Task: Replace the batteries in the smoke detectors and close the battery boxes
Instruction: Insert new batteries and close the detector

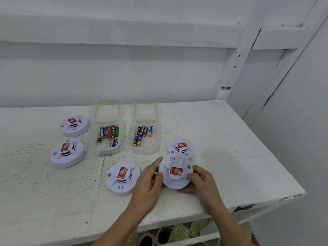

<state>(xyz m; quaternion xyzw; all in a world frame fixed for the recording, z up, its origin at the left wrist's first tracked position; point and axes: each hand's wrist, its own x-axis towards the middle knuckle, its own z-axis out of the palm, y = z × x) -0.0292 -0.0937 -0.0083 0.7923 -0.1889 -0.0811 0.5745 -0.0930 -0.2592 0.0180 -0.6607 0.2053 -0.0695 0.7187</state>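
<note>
Smoke detector (174, 181) w/ red label (176, 170) is held at front-right of white table (230, 148), just in front of 2nd detector (181, 147). Left hand (148, 182) curls thumb & fingers on its left rim, right hand (204, 183) pinches right rim.

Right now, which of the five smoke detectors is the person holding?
The front-right detector, gripped between the left hand and the right hand, just in front of another detector. The other four are not held.
</note>
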